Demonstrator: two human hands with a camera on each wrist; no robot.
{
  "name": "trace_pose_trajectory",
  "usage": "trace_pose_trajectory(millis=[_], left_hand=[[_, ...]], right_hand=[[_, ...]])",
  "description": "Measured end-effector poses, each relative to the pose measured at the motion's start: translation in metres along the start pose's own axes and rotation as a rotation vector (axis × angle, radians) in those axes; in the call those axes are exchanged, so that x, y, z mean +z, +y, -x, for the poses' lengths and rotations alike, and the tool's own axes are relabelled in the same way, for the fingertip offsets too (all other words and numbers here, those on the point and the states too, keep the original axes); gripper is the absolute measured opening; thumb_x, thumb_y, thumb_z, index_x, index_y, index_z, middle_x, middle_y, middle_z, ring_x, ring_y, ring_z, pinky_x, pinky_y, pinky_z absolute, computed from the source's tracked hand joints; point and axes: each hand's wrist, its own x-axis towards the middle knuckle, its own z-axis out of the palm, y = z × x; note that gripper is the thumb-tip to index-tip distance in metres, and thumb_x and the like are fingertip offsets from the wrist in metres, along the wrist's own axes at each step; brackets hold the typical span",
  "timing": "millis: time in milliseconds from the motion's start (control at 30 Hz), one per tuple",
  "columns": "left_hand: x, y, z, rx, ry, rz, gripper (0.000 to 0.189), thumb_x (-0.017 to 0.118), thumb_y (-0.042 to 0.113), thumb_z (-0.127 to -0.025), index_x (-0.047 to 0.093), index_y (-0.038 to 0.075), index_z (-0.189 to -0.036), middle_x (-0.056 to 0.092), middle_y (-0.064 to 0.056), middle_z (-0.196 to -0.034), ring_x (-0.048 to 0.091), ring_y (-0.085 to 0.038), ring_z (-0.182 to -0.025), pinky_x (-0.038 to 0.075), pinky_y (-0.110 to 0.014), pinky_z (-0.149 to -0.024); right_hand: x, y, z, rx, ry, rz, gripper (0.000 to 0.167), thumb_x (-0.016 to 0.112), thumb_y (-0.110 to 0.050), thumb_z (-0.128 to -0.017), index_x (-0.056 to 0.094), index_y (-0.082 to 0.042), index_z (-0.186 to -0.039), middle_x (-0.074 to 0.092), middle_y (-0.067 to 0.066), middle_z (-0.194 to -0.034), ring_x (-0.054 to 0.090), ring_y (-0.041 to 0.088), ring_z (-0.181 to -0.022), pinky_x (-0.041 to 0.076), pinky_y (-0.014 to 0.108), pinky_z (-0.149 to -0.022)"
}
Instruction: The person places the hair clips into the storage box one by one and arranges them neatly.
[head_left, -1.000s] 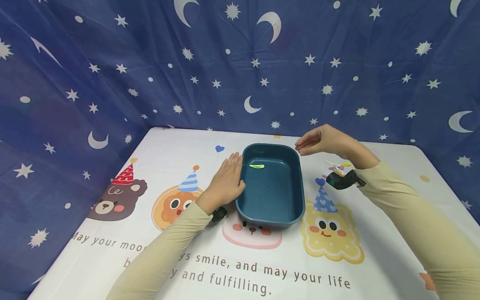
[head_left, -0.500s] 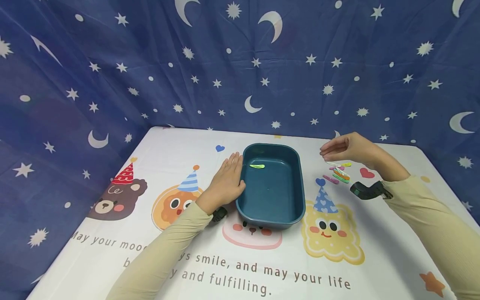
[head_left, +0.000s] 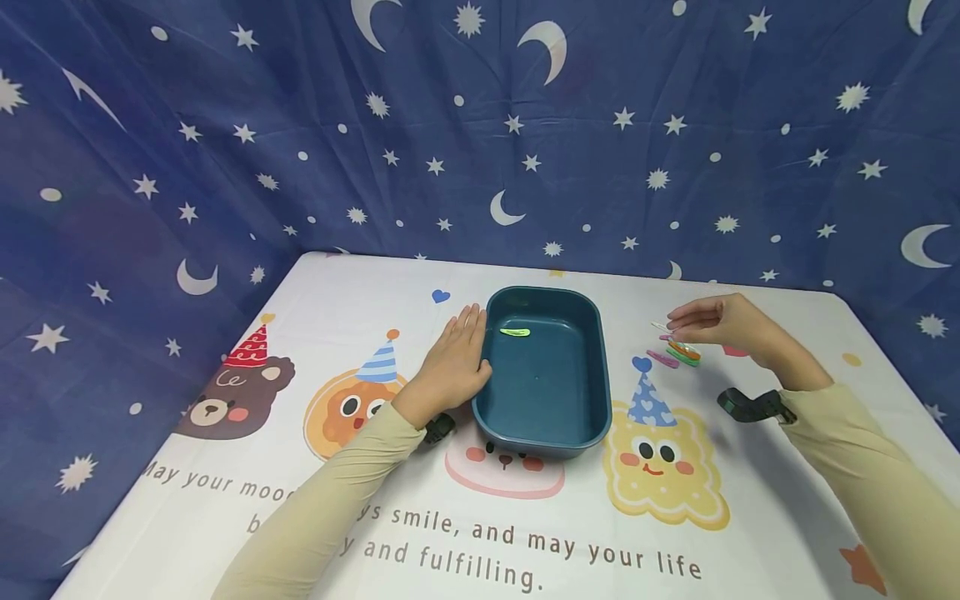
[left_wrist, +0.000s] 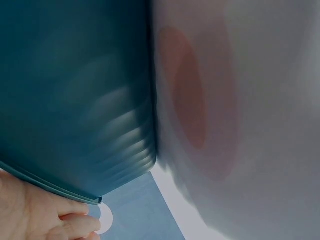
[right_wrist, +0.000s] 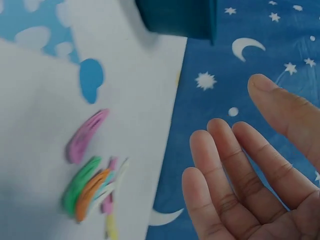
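My left hand (head_left: 447, 367) rests with straight fingers against the left rim of a dark teal plastic basin (head_left: 540, 396). A yellow-green hair clip (head_left: 515, 332) lies inside, towards the basin's far left. To the right, my right hand (head_left: 727, 327) hovers over a small pile of hair clips, partly covering it. The right wrist view shows thumb and fingers spread apart with nothing between them. Beneath the hand lie a pink clip (right_wrist: 86, 137), a green clip (right_wrist: 80, 187), an orange clip (right_wrist: 91, 195), a white clip (right_wrist: 121, 171) and a yellow clip (right_wrist: 111, 227), some overlapping.
A white tablecloth (head_left: 622, 550) printed with cartoon figures and lettering covers the table. Behind it hangs a dark blue curtain (head_left: 420, 100) with moons and stars. A black wrist device (head_left: 750, 406) sits below the right wrist.
My right hand has moved from beside the basin's far right corner rightwards and then down towards the clip pile. The left hand, basin and clip inside it stay put.
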Motion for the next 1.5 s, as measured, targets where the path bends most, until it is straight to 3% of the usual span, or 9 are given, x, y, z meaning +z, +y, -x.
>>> trace_pose_trajectory(millis=[267,533,800,1200,1500], left_hand=[[-0.001,0.001,0.000,-0.009,-0.015,-0.004,0.070,0.043,0.023,-0.093,0.009,-0.003,-0.149,0.008,-0.017,-0.158,0.004,-0.027,-0.148,0.005,-0.039,-0.122],[0.000,0.000,-0.001,-0.007,-0.011,-0.006,0.070,0.042,0.023,-0.093,0.009,-0.003,-0.149,0.008,-0.017,-0.158,0.004,-0.027,-0.148,0.005,-0.039,-0.122],[0.001,0.000,-0.002,-0.008,-0.018,-0.012,0.070,0.042,0.024,-0.093,0.009,-0.003,-0.149,0.008,-0.017,-0.158,0.003,-0.027,-0.148,0.005,-0.040,-0.122],[-0.001,0.001,0.002,0.009,0.016,0.046,0.068,0.039,0.021,-0.092,0.012,-0.005,-0.148,0.010,-0.019,-0.157,0.004,-0.028,-0.148,0.003,-0.040,-0.122],[0.001,0.000,-0.002,-0.013,-0.024,-0.007,0.070,0.041,0.024,-0.093,0.009,-0.003,-0.149,0.007,-0.017,-0.158,0.003,-0.027,-0.148,0.005,-0.039,-0.122]], right_hand=[[0.009,0.025,0.003,0.031,0.040,-0.005,0.048,0.071,-0.024,-0.083,0.060,0.004,-0.120,0.073,0.001,-0.099,0.062,-0.009,-0.081,0.052,0.016,-0.073],[0.020,0.043,0.005,0.005,0.104,-0.005,0.044,0.072,-0.020,-0.082,0.061,0.006,-0.116,0.073,-0.005,-0.090,0.061,-0.010,-0.077,0.051,0.013,-0.069],[0.029,0.054,0.005,-0.017,0.114,-0.010,0.044,0.074,-0.017,-0.080,0.062,0.008,-0.114,0.072,0.014,-0.098,0.062,-0.009,-0.078,0.049,0.011,-0.069],[0.035,0.063,-0.001,-0.004,0.124,0.019,0.039,0.073,-0.011,-0.080,0.063,0.011,-0.111,0.071,0.021,-0.098,0.059,-0.012,-0.074,0.049,0.011,-0.066],[0.041,0.063,-0.005,0.002,0.143,0.067,0.034,0.074,-0.006,-0.077,0.065,0.011,-0.105,0.071,0.021,-0.092,0.059,-0.009,-0.069,0.048,0.013,-0.062]])
